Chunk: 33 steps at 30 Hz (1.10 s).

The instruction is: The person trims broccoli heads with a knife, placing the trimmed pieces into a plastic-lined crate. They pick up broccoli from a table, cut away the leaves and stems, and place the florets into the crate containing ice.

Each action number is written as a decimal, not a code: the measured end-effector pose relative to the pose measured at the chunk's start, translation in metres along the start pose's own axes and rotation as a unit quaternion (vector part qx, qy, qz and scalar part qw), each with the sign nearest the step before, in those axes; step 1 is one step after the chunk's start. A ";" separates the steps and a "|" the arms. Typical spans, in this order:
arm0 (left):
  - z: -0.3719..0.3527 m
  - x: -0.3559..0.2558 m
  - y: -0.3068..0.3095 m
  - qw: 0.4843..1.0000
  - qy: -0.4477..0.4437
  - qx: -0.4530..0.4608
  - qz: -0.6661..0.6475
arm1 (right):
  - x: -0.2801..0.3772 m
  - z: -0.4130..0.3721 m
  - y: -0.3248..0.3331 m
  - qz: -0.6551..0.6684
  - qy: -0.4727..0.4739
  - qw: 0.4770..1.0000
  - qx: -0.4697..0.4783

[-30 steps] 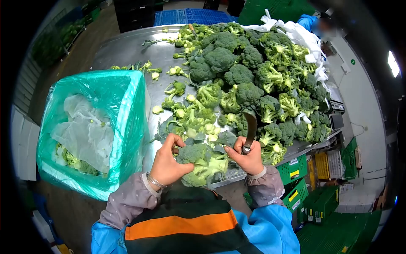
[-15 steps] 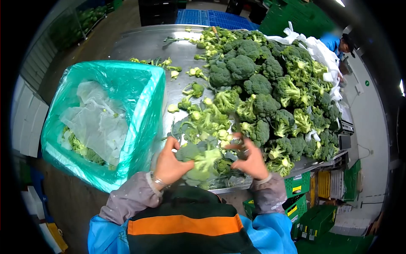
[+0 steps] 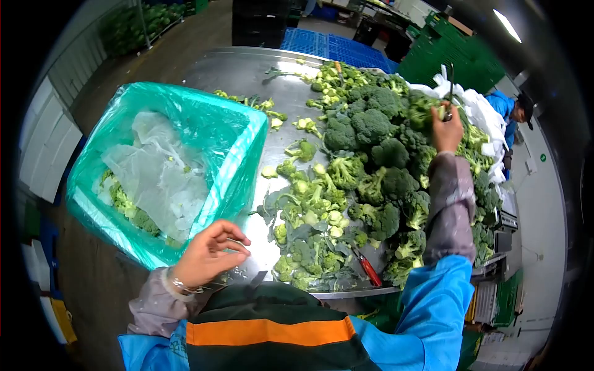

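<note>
My left hand [image 3: 213,250] is empty, its fingers loosely curved and apart, between the lined crate and the cut pieces. Far out over the heap, my right hand [image 3: 447,130] is closed round a dark, thin knife [image 3: 451,83] that points up, and round the stem of a blurred broccoli head [image 3: 423,112]. Whole broccoli heads [image 3: 372,127] are heaped on the right of the metal table [image 3: 213,65]. Cut florets and stalks [image 3: 309,195] lie to their left. A red-handled knife [image 3: 369,271] rests near the front edge.
A crate lined with green plastic [image 3: 238,164] stands at the left, with clear film and broccoli inside. White plastic [image 3: 492,120] lies behind the heap. A person in blue [image 3: 502,102] is at the far right. Blue pallets [image 3: 337,48] and green crates [image 3: 455,52] stand behind.
My right hand has moved up and right to the heap and taken hold of a head. My left hand has moved left, away from the floret it was at. The red-handled knife now shows.
</note>
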<state>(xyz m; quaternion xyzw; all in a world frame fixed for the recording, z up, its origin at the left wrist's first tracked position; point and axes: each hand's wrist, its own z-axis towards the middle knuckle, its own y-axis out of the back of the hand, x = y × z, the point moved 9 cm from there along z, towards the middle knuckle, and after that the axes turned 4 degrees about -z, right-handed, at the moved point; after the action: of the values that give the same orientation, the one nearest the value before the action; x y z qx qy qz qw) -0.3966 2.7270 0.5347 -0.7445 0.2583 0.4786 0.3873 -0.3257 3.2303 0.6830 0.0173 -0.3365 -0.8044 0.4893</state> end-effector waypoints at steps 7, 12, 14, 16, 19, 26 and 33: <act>-0.068 -0.076 0.117 0.958 -0.116 -0.197 0.173 | -0.096 0.003 -0.135 -0.095 0.115 0.956 0.254; -0.097 -0.126 0.254 0.789 -0.047 -0.378 0.482 | -0.032 -0.085 -0.111 0.032 0.055 0.961 0.269; -0.089 -0.130 0.301 0.698 0.000 -0.402 0.593 | -0.029 -0.123 -0.102 0.024 0.021 0.950 0.312; -0.070 -0.114 0.342 0.592 0.164 -0.387 0.688 | -0.026 -0.166 -0.082 0.123 -0.006 0.942 0.312; -0.043 -0.087 0.362 0.459 0.157 -0.363 0.795 | -0.022 -0.225 -0.041 0.169 -0.040 0.929 0.327; 0.063 -0.140 0.381 0.902 -0.143 -0.252 0.321 | -0.080 -0.356 0.028 0.151 -0.283 0.873 0.367; 0.024 -0.142 0.400 0.458 0.071 -0.181 0.867 | -0.050 -0.436 0.070 0.170 -0.375 0.844 0.345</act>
<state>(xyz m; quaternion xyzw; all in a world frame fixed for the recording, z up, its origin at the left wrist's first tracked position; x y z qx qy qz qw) -0.7695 2.5221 0.5270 -0.2210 0.7052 0.5486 -0.3910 -0.0902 3.0210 0.3702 -0.1756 -0.7474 -0.4861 0.4174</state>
